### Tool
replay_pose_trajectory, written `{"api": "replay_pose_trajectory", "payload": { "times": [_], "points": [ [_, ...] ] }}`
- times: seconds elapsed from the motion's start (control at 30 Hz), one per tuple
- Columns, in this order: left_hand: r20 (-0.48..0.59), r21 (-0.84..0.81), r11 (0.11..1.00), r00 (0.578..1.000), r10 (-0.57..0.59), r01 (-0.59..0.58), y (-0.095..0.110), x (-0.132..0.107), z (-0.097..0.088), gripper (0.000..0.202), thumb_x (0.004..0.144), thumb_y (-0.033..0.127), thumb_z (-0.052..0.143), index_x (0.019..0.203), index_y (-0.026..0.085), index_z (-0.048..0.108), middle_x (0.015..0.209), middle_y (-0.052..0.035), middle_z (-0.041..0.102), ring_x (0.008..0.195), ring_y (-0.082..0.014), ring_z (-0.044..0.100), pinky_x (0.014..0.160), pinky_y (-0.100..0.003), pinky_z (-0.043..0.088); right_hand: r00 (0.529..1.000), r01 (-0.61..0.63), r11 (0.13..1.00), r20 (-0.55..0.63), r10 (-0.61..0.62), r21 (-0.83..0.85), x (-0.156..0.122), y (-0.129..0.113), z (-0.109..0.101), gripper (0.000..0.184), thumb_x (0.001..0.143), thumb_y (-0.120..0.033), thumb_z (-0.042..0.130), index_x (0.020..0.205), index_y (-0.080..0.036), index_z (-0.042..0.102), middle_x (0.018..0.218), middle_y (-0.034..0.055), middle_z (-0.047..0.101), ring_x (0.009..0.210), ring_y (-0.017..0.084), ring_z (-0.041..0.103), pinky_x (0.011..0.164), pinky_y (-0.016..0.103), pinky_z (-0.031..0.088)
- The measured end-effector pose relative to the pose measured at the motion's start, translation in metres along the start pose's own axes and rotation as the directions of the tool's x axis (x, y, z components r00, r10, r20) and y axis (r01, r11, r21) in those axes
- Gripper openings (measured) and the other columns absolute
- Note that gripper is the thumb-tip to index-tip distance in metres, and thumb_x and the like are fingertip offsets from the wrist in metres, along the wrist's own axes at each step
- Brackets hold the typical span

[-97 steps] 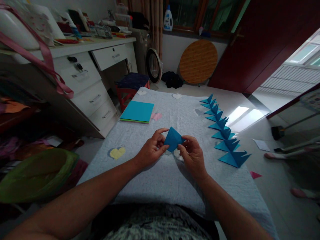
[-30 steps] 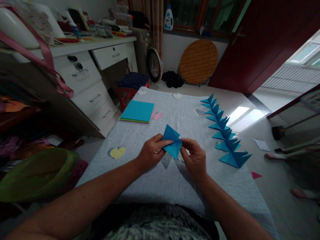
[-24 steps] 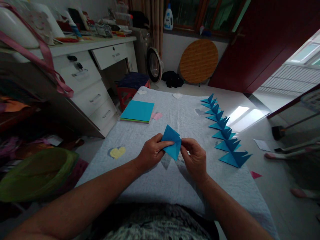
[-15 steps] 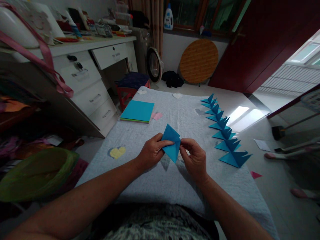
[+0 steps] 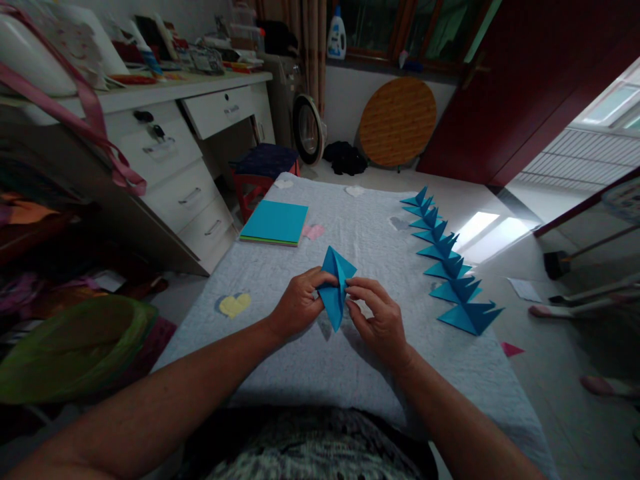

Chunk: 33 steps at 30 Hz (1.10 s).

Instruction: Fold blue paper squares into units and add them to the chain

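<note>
Above the middle of the cloth-covered table is a partly folded sheet of blue origami paper (image 5: 334,303), its layers spread along a central ridge. My left hand (image 5: 299,299) pinches its left side, thumb on the near face. At its right edge my right hand (image 5: 379,319) has thumb and fingertips closed around a small part of the paper. Along the table's right side stands a row of several folded blue paper cranes (image 5: 467,317). A stack of square origami paper (image 5: 276,222), blue on top, lies at the back left.
Grey cloth with heart patches covers the table (image 5: 280,387). A green-lined bin (image 5: 75,347) is at the left, beside a white drawer desk (image 5: 165,160). A red stool (image 5: 260,170) stands behind the table's far left corner. Another person's foot (image 5: 600,385) shows at the right.
The folded blue paper has turned and its layers have opened along the middle. Both hands have shifted slightly left, still on the paper.
</note>
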<state>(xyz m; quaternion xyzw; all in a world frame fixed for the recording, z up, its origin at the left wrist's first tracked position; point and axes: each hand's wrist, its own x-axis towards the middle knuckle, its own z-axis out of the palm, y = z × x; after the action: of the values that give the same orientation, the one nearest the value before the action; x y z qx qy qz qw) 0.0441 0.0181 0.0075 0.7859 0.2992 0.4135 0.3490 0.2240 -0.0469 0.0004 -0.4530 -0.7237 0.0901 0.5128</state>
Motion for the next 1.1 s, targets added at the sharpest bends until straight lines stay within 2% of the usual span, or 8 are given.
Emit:
{"api": "replay_pose_trajectory", "payload": {
  "times": [0.13,0.23,0.37,0.53,0.67,0.87,1.0,1.1],
  "points": [
    [-0.008,-0.079,0.996,0.999,-0.036,0.035,-0.0008,0.0012,0.0014,0.008,0.082,0.015,0.064,0.087,0.019,0.069,0.087,-0.002,0.07,0.081,-0.0169,0.066,0.077,-0.029,0.05,0.999,0.006,1.0,0.035,-0.005,-0.031,-0.0011,0.0018,0.0005,0.03,0.09,-0.011,0.058,0.116,-0.023,0.065,0.115,0.0113,0.067,0.105,0.023,0.066,0.087,0.041,0.06],
    [0.017,-0.113,0.993,0.999,-0.034,0.036,-0.0004,0.0012,0.0021,0.007,0.082,0.016,0.065,0.088,0.018,0.068,0.089,-0.0024,0.07,0.082,-0.0169,0.067,0.077,-0.028,0.05,0.999,0.021,0.999,0.03,-0.019,-0.05,-0.0011,0.002,-0.0001,0.03,0.09,-0.012,0.058,0.117,-0.024,0.065,0.113,0.0102,0.068,0.104,0.023,0.065,0.087,0.042,0.058],
    [0.045,-0.085,0.996,0.999,-0.009,0.013,0.0025,-0.0001,0.0021,0.006,0.083,0.018,0.065,0.089,0.019,0.066,0.086,-0.0013,0.069,0.08,-0.0163,0.066,0.076,-0.027,0.049,1.0,0.025,0.998,0.007,-0.025,-0.062,0.0007,0.0004,-0.0018,0.028,0.091,-0.011,0.056,0.112,-0.025,0.068,0.107,0.0091,0.07,0.098,0.022,0.067,0.084,0.041,0.058],
    [0.036,-0.072,0.996,0.998,-0.049,0.051,0.0036,-0.0033,0.0022,0.016,0.082,0.018,0.063,0.097,0.02,0.058,0.081,0.0032,0.064,0.07,-0.012,0.06,0.068,-0.022,0.046,0.998,0.061,0.997,0.01,-0.061,-0.038,0.0032,-0.0012,-0.0033,0.026,0.092,-0.011,0.056,0.108,-0.024,0.071,0.103,0.0085,0.073,0.094,0.023,0.066,0.082,0.042,0.056],
    [0.048,-0.049,0.999,0.999,-0.013,0.015,0.001,-0.0049,0.0027,0.022,0.084,0.017,0.061,0.105,0.021,0.058,0.09,0.0012,0.066,0.076,-0.0126,0.061,0.073,-0.024,0.047,0.997,0.063,0.998,0.033,-0.063,-0.021,0.0044,-0.0017,-0.0043,0.027,0.092,-0.011,0.055,0.106,-0.025,0.072,0.102,0.0074,0.075,0.091,0.023,0.065,0.08,0.043,0.056],
    [0.07,-0.019,0.996,0.994,0.088,-0.087,0.0005,-0.0024,0.0028,0.009,0.086,0.013,0.058,0.089,0.019,0.064,0.079,0.0008,0.062,0.075,-0.0133,0.06,0.071,-0.024,0.046,0.998,0.065,0.998,0.002,-0.065,-0.014,0.005,-0.0044,-0.0042,0.024,0.092,-0.009,0.053,0.101,-0.024,0.07,0.094,0.0065,0.073,0.086,0.021,0.066,0.076,0.038,0.056],
    [0.053,-0.019,0.997,0.996,0.074,-0.073,0.0018,-0.0016,0.0021,0.01,0.086,0.013,0.057,0.086,0.018,0.065,0.078,0.0007,0.063,0.071,-0.0121,0.058,0.069,-0.023,0.045,0.999,0.013,1.0,-0.042,-0.014,-0.024,0.0029,-0.0025,-0.0026,0.017,0.089,-0.012,0.058,0.098,-0.023,0.068,0.091,0.0062,0.067,0.084,0.02,0.065,0.073,0.035,0.056],
    [0.049,-0.011,0.998,0.997,0.065,-0.064,0.0011,-0.0026,0.0018,0.008,0.085,0.014,0.059,0.086,0.018,0.066,0.078,0.0006,0.064,0.069,-0.012,0.058,0.067,-0.023,0.045,0.999,-0.011,0.998,-0.032,0.009,-0.058,0.0017,-0.0007,-0.0017,0.013,0.088,-0.015,0.059,0.094,-0.023,0.068,0.087,0.0049,0.062,0.082,0.02,0.062,0.071,0.035,0.055]
  ]
}}
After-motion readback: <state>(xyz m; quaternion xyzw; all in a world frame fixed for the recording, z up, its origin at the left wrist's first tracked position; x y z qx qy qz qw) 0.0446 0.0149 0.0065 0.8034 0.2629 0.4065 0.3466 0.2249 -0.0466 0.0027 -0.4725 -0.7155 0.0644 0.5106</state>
